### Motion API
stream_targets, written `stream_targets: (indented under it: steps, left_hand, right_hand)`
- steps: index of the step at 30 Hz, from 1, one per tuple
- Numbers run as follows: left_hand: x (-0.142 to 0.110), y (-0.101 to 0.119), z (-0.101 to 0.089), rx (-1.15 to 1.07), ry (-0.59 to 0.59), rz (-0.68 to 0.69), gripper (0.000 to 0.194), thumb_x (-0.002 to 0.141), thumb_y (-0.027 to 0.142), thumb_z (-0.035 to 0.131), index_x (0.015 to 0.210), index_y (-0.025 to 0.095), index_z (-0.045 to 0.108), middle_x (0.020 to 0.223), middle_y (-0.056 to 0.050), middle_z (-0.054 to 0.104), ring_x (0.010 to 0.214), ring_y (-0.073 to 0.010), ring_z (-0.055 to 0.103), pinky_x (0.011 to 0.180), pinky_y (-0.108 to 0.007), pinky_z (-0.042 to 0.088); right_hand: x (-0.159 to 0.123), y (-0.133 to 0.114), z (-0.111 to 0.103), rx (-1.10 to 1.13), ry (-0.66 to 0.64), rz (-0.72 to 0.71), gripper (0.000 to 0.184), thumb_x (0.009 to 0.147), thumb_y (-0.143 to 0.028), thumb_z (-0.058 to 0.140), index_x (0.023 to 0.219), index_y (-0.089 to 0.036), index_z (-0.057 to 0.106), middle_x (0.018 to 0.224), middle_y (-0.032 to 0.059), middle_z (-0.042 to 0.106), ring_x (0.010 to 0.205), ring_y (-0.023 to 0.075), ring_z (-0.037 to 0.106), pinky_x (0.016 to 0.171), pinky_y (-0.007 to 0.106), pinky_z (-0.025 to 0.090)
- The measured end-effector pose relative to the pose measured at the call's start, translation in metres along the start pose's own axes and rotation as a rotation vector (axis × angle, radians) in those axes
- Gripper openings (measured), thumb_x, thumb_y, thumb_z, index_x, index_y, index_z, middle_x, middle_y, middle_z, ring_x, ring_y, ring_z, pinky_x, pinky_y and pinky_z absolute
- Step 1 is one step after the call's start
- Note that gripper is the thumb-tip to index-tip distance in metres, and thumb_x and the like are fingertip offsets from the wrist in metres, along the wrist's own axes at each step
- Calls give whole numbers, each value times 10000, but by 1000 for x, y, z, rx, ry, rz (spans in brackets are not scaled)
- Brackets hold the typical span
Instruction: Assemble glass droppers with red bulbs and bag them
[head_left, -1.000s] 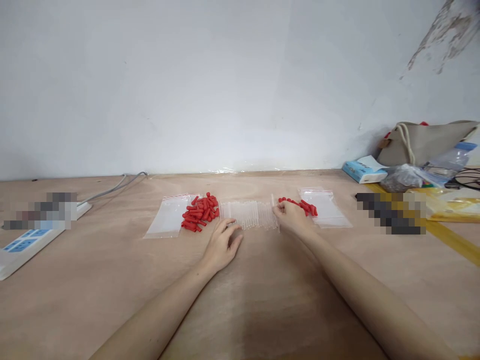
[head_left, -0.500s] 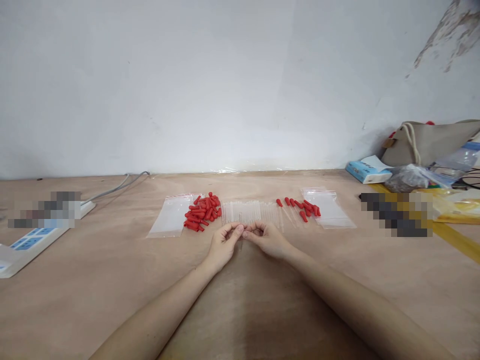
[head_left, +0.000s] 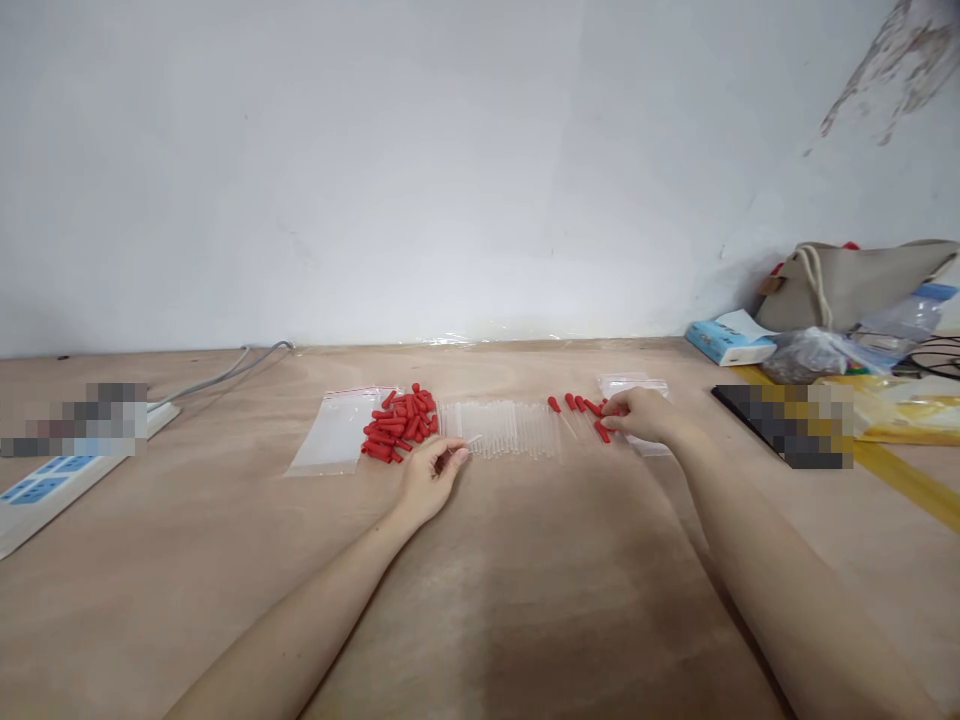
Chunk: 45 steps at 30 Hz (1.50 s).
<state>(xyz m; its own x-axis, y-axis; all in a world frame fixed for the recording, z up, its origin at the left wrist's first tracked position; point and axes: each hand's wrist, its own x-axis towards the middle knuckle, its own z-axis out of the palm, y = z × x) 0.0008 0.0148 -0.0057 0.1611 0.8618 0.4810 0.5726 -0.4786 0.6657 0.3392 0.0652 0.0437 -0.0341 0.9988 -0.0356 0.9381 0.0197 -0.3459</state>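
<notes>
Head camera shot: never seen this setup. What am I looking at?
No machine here: a person's bare left hand and right hand, seen from a camera worn on that person's head, looking forward and down.

On the wooden table, a row of clear tubes lies between a pile of red caps and some capped tubes. A plastic bag lies on each side.

At the left fingertips a single tube sticks out, apparently held. The right fingers touch the red pieces; whether they grip one is unclear.

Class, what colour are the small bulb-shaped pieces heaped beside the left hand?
The heaped pieces are red, seen best in the head view.
</notes>
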Motion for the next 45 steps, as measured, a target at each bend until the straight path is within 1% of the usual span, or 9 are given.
stream_targets:
  steps: [4,9,15,18,21,24,28,36,45]
  left_hand:
    - [-1,0,-1,4,-21,11,193,818,302,485,867,176,623,785,-35,611,671,-136,545,605,-242,419]
    - [-1,0,-1,13,-35,41,209,822,309,481,895,173,622,780,-43,602,670,-137,531,596,-242,416]
    - [-3,3,0,47,-32,59,213,820,316,493,909,179,628,750,-39,599,634,-132,511,579,-240,408]
    - [-3,6,-1,61,-32,79,203,818,313,498,888,182,636,744,-37,603,637,-132,514,580,-236,401]
    - [-3,8,-2,66,-25,88,198,814,310,506,882,183,641,749,-37,611,644,-135,524,592,-238,401]
    - [-3,8,-2,68,-27,88,200,816,308,505,887,179,640,756,-39,614,656,-139,530,606,-244,403]
    - [-3,8,-2,65,-40,99,197,823,300,497,886,174,636,766,-42,612,668,-140,527,612,-245,405]
    - [-3,10,-2,64,-54,122,181,822,290,502,888,186,635,736,-29,601,638,-132,511,579,-237,400]
    - [-4,10,-3,-34,-113,131,188,821,271,508,908,193,656,767,-41,627,688,-148,554,598,-248,434]
  right_hand:
    - [4,0,14,-32,-54,-34,151,625,-241,594,747,-226,683,739,9,646,699,155,574,601,228,387]
    - [2,-4,13,48,17,0,99,581,-219,622,669,-173,625,683,25,623,650,149,564,553,227,391]
    - [-10,-42,10,734,72,-40,217,631,-262,613,809,-164,536,660,17,604,553,109,557,529,229,429]
    - [-21,-74,25,993,21,-160,207,625,-275,630,770,-166,531,677,16,608,623,120,580,597,250,457]
    - [-33,-101,50,1032,-55,-232,211,617,-309,655,687,-173,510,680,5,603,643,126,583,605,258,457]
    - [-40,-116,77,1121,-11,-265,259,619,-352,656,757,-181,518,747,11,590,676,127,587,635,274,473]
    - [-41,-118,98,1032,132,-413,278,671,-348,626,900,-194,593,977,66,541,864,150,566,759,302,472]
    - [-41,-114,96,745,196,-522,175,777,-289,534,894,-209,635,850,44,604,773,143,558,671,281,456]
    - [-46,-117,97,771,233,-594,149,794,-269,509,859,-212,631,835,36,601,790,142,557,744,294,443]
